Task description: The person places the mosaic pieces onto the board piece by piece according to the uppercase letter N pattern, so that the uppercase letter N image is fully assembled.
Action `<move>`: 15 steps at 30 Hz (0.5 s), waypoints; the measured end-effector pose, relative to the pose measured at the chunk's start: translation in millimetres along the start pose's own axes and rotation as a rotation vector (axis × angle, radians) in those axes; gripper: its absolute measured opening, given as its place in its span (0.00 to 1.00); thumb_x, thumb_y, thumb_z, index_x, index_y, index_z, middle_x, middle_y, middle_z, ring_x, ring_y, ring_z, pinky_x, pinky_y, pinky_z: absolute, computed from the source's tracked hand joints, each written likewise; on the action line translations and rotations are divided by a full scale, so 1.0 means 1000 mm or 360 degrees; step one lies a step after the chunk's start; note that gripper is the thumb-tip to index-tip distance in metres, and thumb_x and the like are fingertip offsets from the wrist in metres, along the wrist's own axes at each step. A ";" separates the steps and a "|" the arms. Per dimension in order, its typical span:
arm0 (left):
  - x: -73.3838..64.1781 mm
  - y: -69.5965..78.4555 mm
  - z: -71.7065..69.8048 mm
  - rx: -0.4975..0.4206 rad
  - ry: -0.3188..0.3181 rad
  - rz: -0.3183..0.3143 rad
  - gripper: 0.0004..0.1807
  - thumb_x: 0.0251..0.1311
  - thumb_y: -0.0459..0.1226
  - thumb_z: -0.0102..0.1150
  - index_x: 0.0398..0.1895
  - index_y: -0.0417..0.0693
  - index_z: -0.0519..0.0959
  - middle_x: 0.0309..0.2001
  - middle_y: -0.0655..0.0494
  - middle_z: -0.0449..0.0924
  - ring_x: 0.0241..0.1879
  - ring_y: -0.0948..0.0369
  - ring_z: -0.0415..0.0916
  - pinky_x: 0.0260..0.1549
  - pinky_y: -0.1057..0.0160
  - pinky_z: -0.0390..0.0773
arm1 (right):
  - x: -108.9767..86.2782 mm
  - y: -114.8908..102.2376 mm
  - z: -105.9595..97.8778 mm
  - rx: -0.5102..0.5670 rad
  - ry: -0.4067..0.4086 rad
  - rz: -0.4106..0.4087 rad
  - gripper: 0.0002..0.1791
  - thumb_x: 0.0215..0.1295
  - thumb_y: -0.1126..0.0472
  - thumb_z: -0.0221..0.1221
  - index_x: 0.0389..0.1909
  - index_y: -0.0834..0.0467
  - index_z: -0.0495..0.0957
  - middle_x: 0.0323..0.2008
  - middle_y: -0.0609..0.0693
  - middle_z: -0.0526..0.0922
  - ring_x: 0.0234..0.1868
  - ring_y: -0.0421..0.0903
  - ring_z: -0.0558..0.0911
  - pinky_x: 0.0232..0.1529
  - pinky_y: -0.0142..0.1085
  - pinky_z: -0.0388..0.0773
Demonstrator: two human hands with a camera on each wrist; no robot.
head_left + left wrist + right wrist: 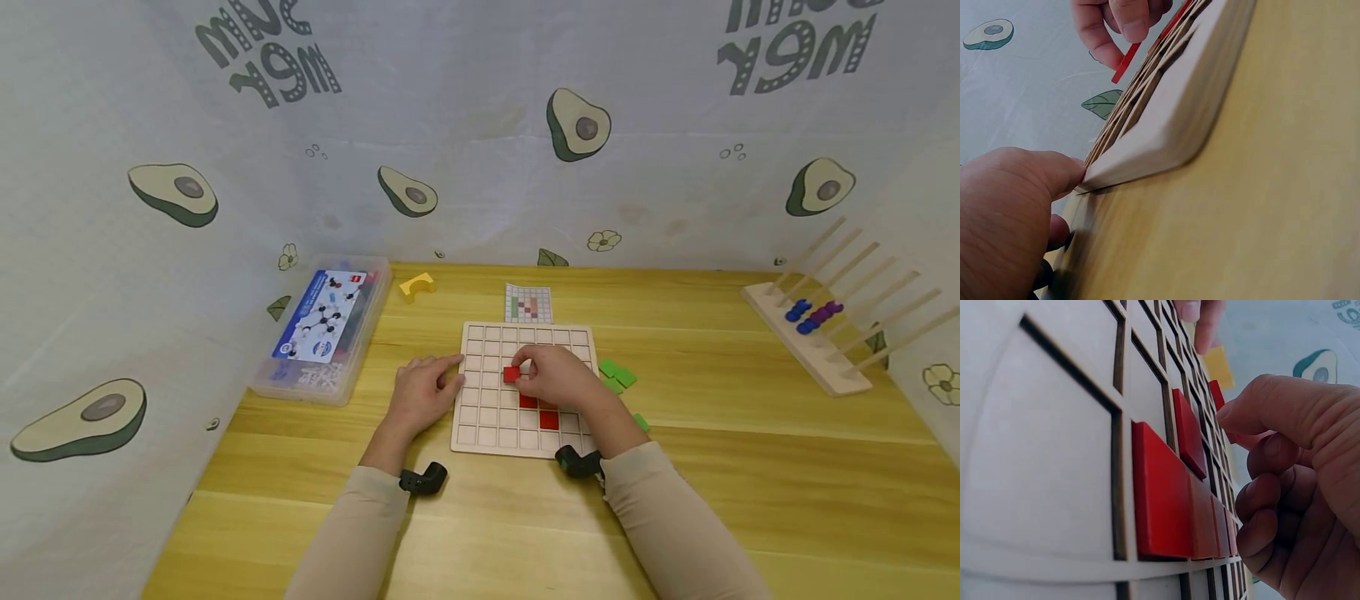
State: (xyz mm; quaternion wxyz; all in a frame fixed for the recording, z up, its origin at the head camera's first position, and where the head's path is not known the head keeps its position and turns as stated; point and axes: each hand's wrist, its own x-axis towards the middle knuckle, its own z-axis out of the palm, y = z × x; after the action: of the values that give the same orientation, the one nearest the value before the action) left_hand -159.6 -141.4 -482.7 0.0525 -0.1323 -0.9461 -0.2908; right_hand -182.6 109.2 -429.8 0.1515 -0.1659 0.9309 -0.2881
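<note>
The right hand [557,377] pinched a flat red square tile [511,375] at its nine o'clock, above the pale wooden grid board [488,416] — the unclenched left hand [420,395] lay farther.

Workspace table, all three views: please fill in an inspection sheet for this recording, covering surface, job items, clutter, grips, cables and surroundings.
Surface: wood-grain table, under everything.
Job's things: grid board flat on the table; placed red tiles in some cells; green tiles loose to its right; pattern card at its far edge.
Clutter: plastic box and yellow arch block far left, bead rack far right.
Grips: left grip touches the board's left edge; right grip pinches a held red tile above the board.
Cables: nothing seen.
Surroundings: avocado-print cloth behind and at both sides.
</note>
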 end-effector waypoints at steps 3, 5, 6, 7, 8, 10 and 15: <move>0.000 0.000 0.000 0.0008 0.0003 0.0000 0.21 0.70 0.47 0.60 0.64 0.57 0.81 0.22 0.61 0.67 0.28 0.61 0.62 0.45 0.55 0.62 | 0.001 -0.001 0.002 0.0004 -0.0017 0.0013 0.13 0.61 0.61 0.63 0.47 0.57 0.81 0.19 0.46 0.73 0.18 0.41 0.70 0.25 0.34 0.67; 0.000 0.000 0.000 0.0008 0.0008 0.0002 0.21 0.70 0.47 0.60 0.64 0.57 0.82 0.22 0.62 0.67 0.28 0.61 0.62 0.42 0.57 0.60 | 0.001 -0.001 0.002 0.0003 -0.0026 0.0025 0.13 0.61 0.61 0.63 0.47 0.57 0.81 0.19 0.46 0.73 0.18 0.41 0.70 0.25 0.34 0.66; 0.000 0.000 0.000 0.0009 0.0011 0.0002 0.21 0.70 0.47 0.61 0.64 0.57 0.82 0.22 0.62 0.67 0.28 0.62 0.62 0.42 0.57 0.59 | 0.001 -0.002 0.003 0.0000 -0.0028 0.0030 0.13 0.61 0.61 0.64 0.47 0.56 0.81 0.19 0.46 0.73 0.18 0.41 0.70 0.25 0.34 0.66; 0.000 0.001 0.000 0.0011 0.0016 0.0004 0.21 0.70 0.47 0.61 0.64 0.57 0.82 0.22 0.62 0.67 0.28 0.62 0.62 0.41 0.58 0.58 | 0.001 -0.002 0.003 -0.0002 -0.0026 0.0035 0.13 0.61 0.61 0.64 0.47 0.56 0.81 0.19 0.46 0.73 0.18 0.41 0.70 0.25 0.34 0.66; 0.000 0.000 0.000 0.0014 0.0018 0.0006 0.21 0.70 0.47 0.61 0.64 0.57 0.82 0.22 0.62 0.67 0.28 0.62 0.62 0.41 0.58 0.58 | 0.001 -0.002 0.003 -0.0008 -0.0026 0.0042 0.13 0.61 0.61 0.64 0.47 0.56 0.81 0.19 0.46 0.73 0.18 0.41 0.70 0.25 0.35 0.66; 0.000 0.001 0.000 0.0017 0.0026 0.0010 0.21 0.70 0.47 0.61 0.63 0.58 0.82 0.22 0.62 0.68 0.28 0.62 0.62 0.39 0.59 0.57 | 0.001 -0.003 0.003 -0.0019 -0.0029 0.0056 0.13 0.62 0.60 0.64 0.48 0.56 0.81 0.20 0.46 0.73 0.19 0.41 0.70 0.25 0.35 0.66; 0.000 0.002 -0.001 0.0012 0.0028 0.0009 0.20 0.70 0.47 0.61 0.63 0.57 0.82 0.22 0.62 0.68 0.29 0.61 0.63 0.36 0.59 0.56 | 0.002 -0.003 0.003 -0.0033 -0.0052 0.0080 0.13 0.64 0.58 0.65 0.48 0.56 0.81 0.21 0.47 0.74 0.19 0.42 0.71 0.25 0.35 0.67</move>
State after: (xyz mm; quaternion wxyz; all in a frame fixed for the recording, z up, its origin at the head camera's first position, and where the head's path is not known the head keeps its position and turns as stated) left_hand -159.3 -140.6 -480.4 0.0621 -0.1322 -0.9464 -0.2881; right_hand -182.2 104.4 -430.5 0.1721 -0.1487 0.9351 -0.2717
